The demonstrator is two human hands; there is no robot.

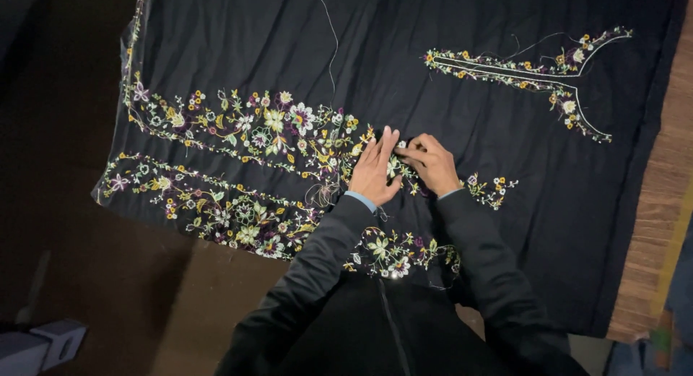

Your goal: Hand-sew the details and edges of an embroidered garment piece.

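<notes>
The left hand (374, 171) lies flat and open on the black cloth (404, 65); the right hand (433, 163) pinches the embroidery (274, 123). Judged: keep cloth taut, pinch small.

Both hands (404, 166) on embroidered cloth (447, 80); cloth on table (660, 202).

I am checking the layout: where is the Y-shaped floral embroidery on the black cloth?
In the head view, the Y-shaped floral embroidery lies at the upper right of the black cloth, apart from both hands and near the wooden surface.
</notes>
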